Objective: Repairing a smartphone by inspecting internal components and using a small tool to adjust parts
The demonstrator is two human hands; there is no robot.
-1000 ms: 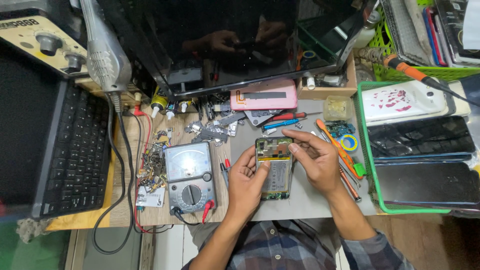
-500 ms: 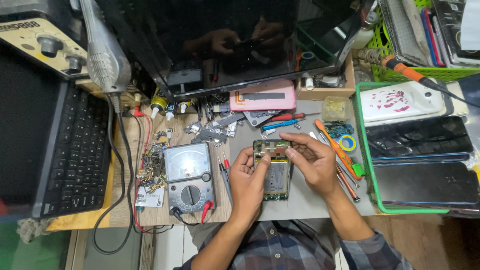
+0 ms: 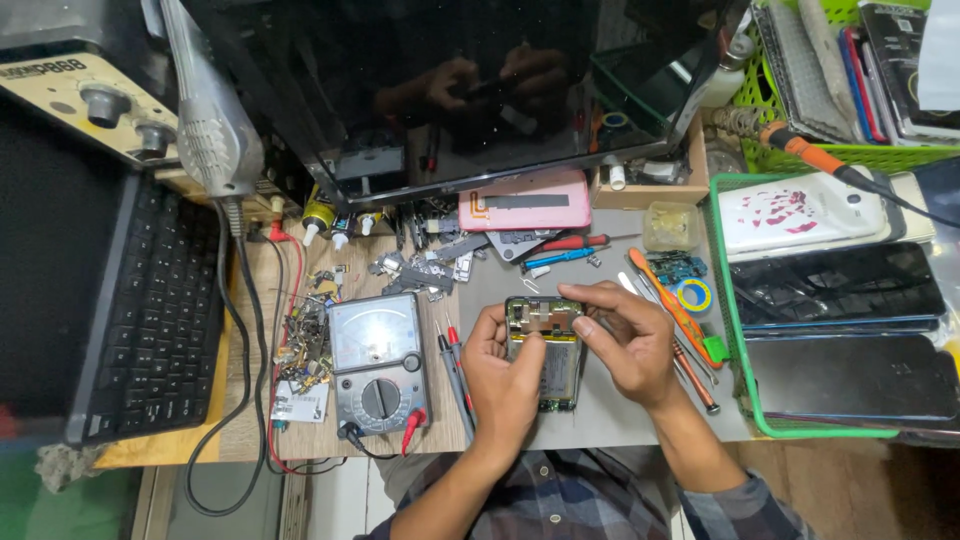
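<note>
While you lean over the bench, head view only: your left hand (image 3: 503, 372) cradles an opened phone (image 3: 547, 352), back cover off, fingers wrapped along its left edge and closed on it. Your right hand (image 3: 628, 345) sits on the phone's upper end, thumb and forefinger pinched at the board area; whether a small part lies between them you cannot tell from here.

Phone lies on the grey mat (image 3: 600, 420), lower end toward you. Left of the phone: red and black probes (image 3: 452, 362), then the analog meter (image 3: 375, 362). Right of it: an orange-handled tool (image 3: 672, 306), tape roll (image 3: 694, 295), and the green tray (image 3: 738, 330) of phones. Beyond it: a pink back cover (image 3: 525, 203) and scattered parts.

Judgement: the step looks like work at the top of the board, seating or lifting something. Next move calls for a steady left hold and light fingertip pressure; small connectors bend easily.
</note>
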